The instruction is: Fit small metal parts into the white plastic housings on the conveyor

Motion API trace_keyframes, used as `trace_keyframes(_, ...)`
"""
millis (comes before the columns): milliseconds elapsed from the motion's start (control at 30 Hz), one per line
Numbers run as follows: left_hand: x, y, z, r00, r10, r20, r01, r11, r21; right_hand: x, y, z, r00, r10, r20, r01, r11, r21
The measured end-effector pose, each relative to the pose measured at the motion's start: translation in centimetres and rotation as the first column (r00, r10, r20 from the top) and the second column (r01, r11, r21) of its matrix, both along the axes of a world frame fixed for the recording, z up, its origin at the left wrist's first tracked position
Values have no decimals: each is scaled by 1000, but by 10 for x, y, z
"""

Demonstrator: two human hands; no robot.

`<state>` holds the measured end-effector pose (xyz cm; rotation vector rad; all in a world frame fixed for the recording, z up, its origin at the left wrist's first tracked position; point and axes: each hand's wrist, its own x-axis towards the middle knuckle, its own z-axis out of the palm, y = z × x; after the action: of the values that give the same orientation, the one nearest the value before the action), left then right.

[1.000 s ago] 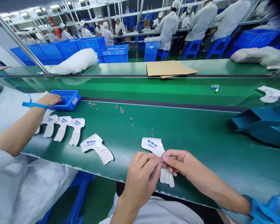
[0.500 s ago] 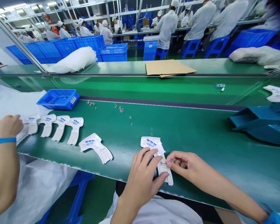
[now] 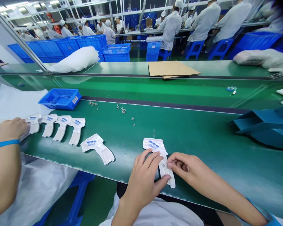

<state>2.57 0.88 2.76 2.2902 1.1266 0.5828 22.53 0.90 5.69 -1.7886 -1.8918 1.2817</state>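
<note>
A white gun-shaped plastic shell (image 3: 154, 144) with blue marks lies on the green bench in front of me. My left hand (image 3: 142, 180) is bent over it, fingertips on its left side and thumb on its lower right edge, holding it against the bench. At the shell's right edge, my right hand (image 3: 185, 164) is closed, thumb and forefinger pinched together. Whatever is between those fingertips is too small to make out. Tiny metal parts show on the shell beside the pinch. A second such shell (image 3: 97, 147) rests to the left.
Small metal pieces (image 3: 124, 110) lie scattered farther back. More shells (image 3: 76, 130) stand in a row at left, near a blue tray (image 3: 72, 105) and a co-worker's hand (image 3: 11, 128). Blue-green folded material (image 3: 261, 125) sits at right; cardboard (image 3: 172, 68) lies across the belt.
The co-worker's hand at left has shifted right, towards the row of shells. Items on the belt have moved a little to the right. My hands stay nearly the same.
</note>
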Motion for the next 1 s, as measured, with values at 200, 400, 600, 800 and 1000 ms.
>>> trace_keyframes(200,0,2,0,999,13,38,-12,1000,-24,1,4,-3,1000,-29,9,29,999,-25)
trace_keyframes(400,1,2,-1,998,11,57,-10,1000,-14,0,8,-2,997,-22,-71,19,999,-35)
trace_keyframes(600,-3,0,-4,998,31,49,-34,998,57,-9,-10,-28,871,-283,-401,244,959,-147)
trace_keyframes(800,-4,-1,-13,996,63,66,-75,975,207,-11,1,-62,838,-310,-449,314,947,-70)
trace_keyframes(1000,-69,19,-11,803,595,23,-557,737,382,20,84,-34,742,-433,-511,443,890,-110)
